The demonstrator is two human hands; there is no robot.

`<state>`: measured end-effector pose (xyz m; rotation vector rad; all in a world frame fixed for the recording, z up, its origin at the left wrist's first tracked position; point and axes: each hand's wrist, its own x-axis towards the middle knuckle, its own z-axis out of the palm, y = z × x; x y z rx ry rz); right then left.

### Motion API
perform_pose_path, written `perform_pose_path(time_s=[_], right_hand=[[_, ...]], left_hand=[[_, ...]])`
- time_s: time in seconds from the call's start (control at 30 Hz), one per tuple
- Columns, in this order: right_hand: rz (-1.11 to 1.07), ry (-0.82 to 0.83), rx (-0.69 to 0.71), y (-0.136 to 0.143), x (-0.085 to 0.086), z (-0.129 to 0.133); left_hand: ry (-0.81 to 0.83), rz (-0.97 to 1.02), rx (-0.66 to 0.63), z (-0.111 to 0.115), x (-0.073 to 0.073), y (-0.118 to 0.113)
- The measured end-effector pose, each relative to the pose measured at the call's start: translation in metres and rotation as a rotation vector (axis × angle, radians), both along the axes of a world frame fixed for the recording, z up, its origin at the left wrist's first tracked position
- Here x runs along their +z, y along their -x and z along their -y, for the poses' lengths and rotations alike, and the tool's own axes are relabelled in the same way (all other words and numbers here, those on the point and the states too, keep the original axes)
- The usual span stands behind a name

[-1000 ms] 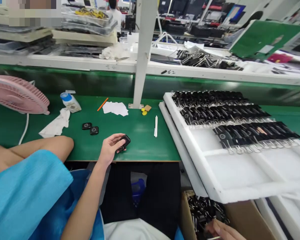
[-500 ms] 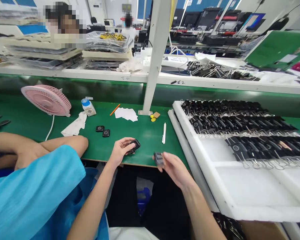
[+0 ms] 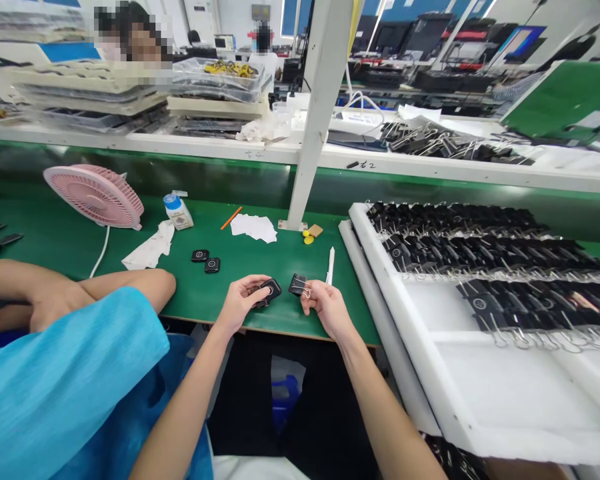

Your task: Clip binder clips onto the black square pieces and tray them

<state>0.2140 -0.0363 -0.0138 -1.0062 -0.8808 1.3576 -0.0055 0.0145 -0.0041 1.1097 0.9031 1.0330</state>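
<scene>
My left hand [image 3: 243,299] is closed on a black watch-like device [image 3: 271,289], held over the front edge of the green table [image 3: 250,261]. Close by on the right, my right hand [image 3: 327,305] pinches a black binder clip [image 3: 299,285] by its wire handles; a small gap separates clip and device. Two more black devices [image 3: 212,265] lie touching on the table to the left. Behind my right hand is a white pen [image 3: 331,265].
A white tray [image 3: 445,393] with rows of clipped black devices stands right. Behind are a pink fan [image 3: 95,195], bottle [image 3: 178,213], papers [image 3: 253,227], yellow bits [image 3: 308,239] and a white post [image 3: 313,120]. A co-worker's blue sleeve [image 3: 75,373] is at left.
My right hand has moved up and left with the binder clip, closer to the device. My left hand has stayed nearly in place, still holding the device.
</scene>
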Motion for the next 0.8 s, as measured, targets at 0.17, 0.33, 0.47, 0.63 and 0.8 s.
perform_pose_path(time_s=[0.17, 0.33, 0.47, 0.63, 0.8], right_hand=[[0.101, 0.029, 0.068, 0.0, 0.003, 0.01], [0.285, -0.079, 0.106, -0.004, 0.007, 0.014], [0.431, -0.131, 0.14, -0.005, 0.011, 0.016], [0.469, -0.139, 0.189, -0.003, 0.013, 0.016], [0.478, -0.128, 0.146, 0.001, 0.013, 0.016]], left_hand=[[-0.031, -0.048, -0.087, 0.001, 0.002, 0.003], [-0.066, -0.095, -0.152, 0.001, 0.0, 0.006], [-0.087, -0.169, -0.218, 0.001, 0.001, 0.007], [-0.09, -0.239, -0.257, 0.003, 0.005, 0.005], [-0.093, -0.278, -0.248, 0.002, 0.007, 0.006]])
